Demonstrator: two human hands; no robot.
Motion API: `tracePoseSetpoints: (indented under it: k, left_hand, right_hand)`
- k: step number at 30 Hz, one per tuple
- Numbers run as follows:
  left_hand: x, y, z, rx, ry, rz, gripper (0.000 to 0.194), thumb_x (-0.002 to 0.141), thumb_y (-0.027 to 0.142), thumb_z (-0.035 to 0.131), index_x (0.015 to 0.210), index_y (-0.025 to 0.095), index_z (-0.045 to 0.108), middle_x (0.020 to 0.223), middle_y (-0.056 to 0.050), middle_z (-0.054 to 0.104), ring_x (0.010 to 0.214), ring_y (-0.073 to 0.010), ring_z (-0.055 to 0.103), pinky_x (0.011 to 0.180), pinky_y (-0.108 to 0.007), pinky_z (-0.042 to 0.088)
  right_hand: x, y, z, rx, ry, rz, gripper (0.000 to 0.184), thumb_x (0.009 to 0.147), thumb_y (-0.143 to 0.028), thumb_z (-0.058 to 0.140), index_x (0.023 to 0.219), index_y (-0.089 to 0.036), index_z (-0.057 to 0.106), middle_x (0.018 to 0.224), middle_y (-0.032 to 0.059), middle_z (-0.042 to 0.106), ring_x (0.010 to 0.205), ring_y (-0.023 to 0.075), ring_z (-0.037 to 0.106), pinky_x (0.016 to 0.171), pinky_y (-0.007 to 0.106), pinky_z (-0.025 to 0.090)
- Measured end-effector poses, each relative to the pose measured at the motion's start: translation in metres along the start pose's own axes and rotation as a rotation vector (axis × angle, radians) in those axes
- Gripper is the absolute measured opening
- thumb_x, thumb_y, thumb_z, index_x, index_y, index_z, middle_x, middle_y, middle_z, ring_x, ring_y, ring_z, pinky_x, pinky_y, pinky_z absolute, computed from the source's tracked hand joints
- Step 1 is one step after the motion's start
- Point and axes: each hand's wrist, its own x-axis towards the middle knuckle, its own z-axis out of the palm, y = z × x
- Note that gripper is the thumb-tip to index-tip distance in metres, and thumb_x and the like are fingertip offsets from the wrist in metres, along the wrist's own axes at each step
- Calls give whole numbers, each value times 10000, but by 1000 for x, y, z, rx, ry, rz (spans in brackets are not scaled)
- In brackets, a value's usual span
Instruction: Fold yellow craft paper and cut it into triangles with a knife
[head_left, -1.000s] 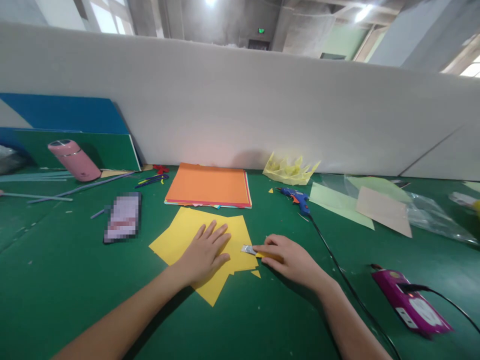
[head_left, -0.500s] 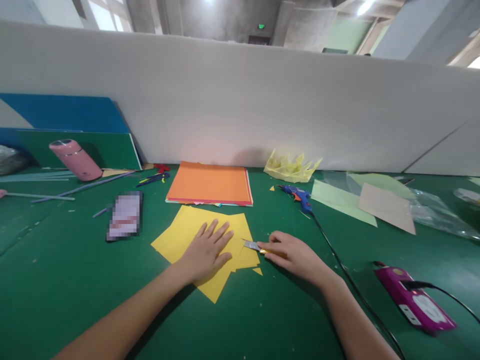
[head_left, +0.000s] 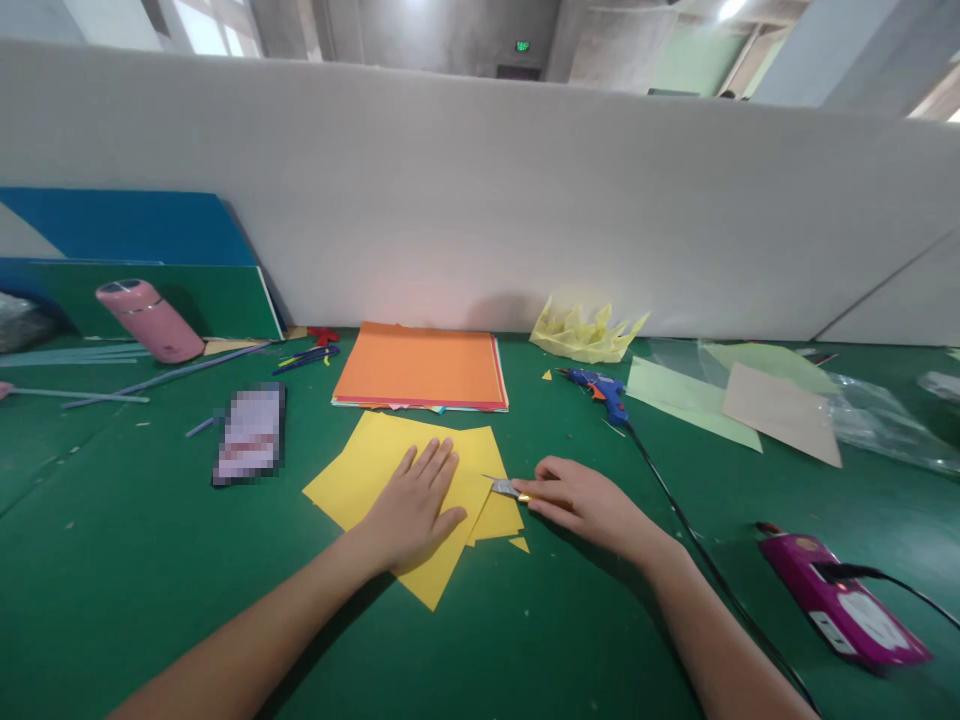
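While the left hand [head_left: 416,505] lay flat on the yellow paper [head_left: 352,465], its fingers stretched out and close together, palm down and grasping nothing, the right hand [head_left: 585,500] was just beyond the paper's right edge, its fingers and thumb closed around a craft knife [head_left: 504,487]. The blade pointed left, and its tip reached over the right part of the yellow paper; whether it pressed into the surface or sat barely above it, I could not tell. The yellow paper thus lay beneath the left hand and to the left of the right one, one corner jutting toward the person. A thin line ran in from near the blade tip, and below it an edge slanted across the paper; whether the lower right part was a separate piece could not be made out. A small yellow triangle [head_left: 519,544] lay just off the paper's lower right edge.

Behind the yellow paper was a stack of sheets with orange on top [head_left: 420,365]. Beyond it to the right stood a pale yellow spiky paper piece [head_left: 589,345], with a blue glue gun [head_left: 604,392] nearer. A phone [head_left: 250,432] lay left of the yellow paper, and a magenta power strip [head_left: 844,600] well to its right.
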Motion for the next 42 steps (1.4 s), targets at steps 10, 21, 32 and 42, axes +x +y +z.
tracePoseSetpoints:
  k: [10,21,32,42]
  left_hand:
    - [1,2,-6,16,-41,9,605,951,494,286,1442,142,299,1534,-108,209,1420,-279,132,1143,-473,127]
    - [-3,-10,-8,-106,31,45,517,979,461,219,1399,212,388,1525,-57,275,1409,-242,200,1131,-417,213]
    - [-4,-29,13,35,118,-187,691,923,568,241,1423,98,317,1518,-180,248,1406,-359,140,1110,-526,176]
    - [-3,-27,13,28,117,-196,705,917,567,233,1416,77,328,1518,-182,247,1406,-357,147,1116,-524,163]
  right_hand:
    - [12,-4,4,-44,18,-26,352,968,-329,388,1232,-255,608,921,73,578,804,190,546,679,286,425]
    - [-3,-3,-1,74,-4,-25,323,938,-317,448,1195,-269,637,923,58,605,815,173,573,692,270,426]
    - [6,-11,10,-7,37,-39,334,944,-315,431,1205,-252,630,901,70,605,807,188,562,665,273,420]
    - [7,-10,7,-28,18,-31,341,944,-287,425,1225,-239,613,912,74,588,792,191,562,655,278,430]
